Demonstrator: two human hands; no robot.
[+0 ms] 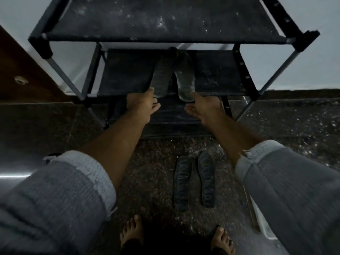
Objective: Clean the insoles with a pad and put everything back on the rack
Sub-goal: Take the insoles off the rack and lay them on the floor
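Both hands reached to the dark metal rack [166, 40]. The left hand [142, 105] and right hand [204, 109] had loose fingers touching two grey shoes [161, 78]. Two dark flat insoles [195, 179] lay on the speckled floor [147, 162].

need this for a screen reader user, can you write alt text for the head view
Both hands, left hand and right hand, reach to the heels of two grey shoes on the middle shelf of a dark shoe rack. Two dark insoles lie on the speckled floor near the person's bare feet.
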